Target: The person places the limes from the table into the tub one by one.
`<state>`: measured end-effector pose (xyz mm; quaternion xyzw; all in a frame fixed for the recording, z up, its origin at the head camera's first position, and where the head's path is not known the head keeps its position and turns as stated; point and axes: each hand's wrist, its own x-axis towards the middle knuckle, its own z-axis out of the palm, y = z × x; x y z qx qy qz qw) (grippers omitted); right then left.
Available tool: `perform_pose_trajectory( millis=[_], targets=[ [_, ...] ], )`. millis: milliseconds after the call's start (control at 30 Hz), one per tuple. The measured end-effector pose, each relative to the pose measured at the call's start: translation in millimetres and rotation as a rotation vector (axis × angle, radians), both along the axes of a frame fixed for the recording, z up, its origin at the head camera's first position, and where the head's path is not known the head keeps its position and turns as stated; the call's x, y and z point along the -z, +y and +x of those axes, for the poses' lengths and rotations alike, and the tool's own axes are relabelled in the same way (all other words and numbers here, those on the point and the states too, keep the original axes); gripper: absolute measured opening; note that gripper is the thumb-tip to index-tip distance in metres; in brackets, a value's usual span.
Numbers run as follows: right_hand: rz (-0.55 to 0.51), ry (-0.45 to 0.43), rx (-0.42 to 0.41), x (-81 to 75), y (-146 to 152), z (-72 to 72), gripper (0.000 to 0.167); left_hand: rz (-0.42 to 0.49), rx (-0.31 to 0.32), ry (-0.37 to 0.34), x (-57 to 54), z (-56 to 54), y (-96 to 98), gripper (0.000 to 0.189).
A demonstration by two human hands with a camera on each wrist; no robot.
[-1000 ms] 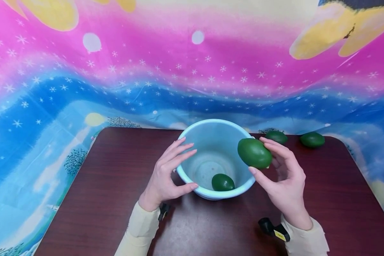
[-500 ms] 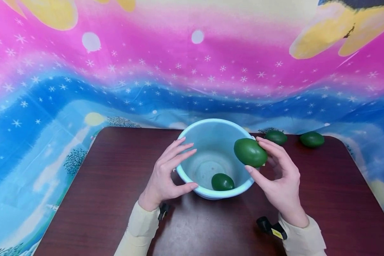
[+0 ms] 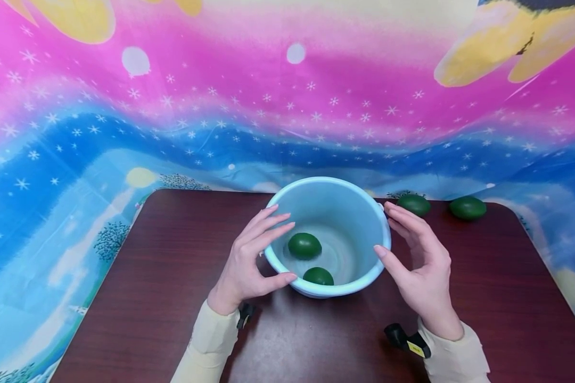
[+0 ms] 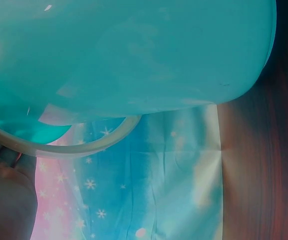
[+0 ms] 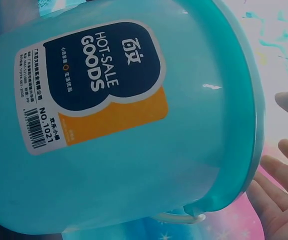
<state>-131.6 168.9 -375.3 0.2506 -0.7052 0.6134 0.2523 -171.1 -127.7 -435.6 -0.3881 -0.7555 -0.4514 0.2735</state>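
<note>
A light-blue bucket [image 3: 327, 291] stands upright on the table. Inside lie two smooth, dark-green avocados [image 3: 304, 246], the nearer avocado [image 3: 318, 276] partly hidden by the front rim. My left hand [image 3: 249, 260] rests at the bucket's left rim, fingers fairly straight over the edge and thumb at the front. Just off the right rim is my right hand [image 3: 424, 266], holding nothing, thumb and fingers spread apart. In the right wrist view its fingers [image 5: 278, 175] show beyond the rim, and a printed label [image 5: 94, 85] is on the bucket's side.
Two more avocados lie at the table's back right, one avocado [image 3: 413, 204] beyond my right hand and another avocado [image 3: 467, 208] near the corner. A patterned cloth [image 3: 249, 106] hangs behind the dark wooden table [image 3: 172, 255]. The bucket has a pale handle [image 4: 84, 149].
My right hand has moved slightly left and let go of its avocado, which is now in the bucket. The avocado there before has shifted left. My left hand has stayed put.
</note>
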Motion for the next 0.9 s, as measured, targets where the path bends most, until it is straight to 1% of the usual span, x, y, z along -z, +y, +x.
perform_pose_trajectory(
  millis=[267,900],
  targets=[
    [-0.014,0.010,-0.007,0.9,1.4,0.5,0.055,-0.005,-0.002,0.001,0.2,0.4,0.4,0.071],
    [-0.050,0.039,0.011,1.7,6.6,-2.4,0.053,-0.004,-0.001,-0.004,-0.2,0.6,0.0,0.070]
  ],
)
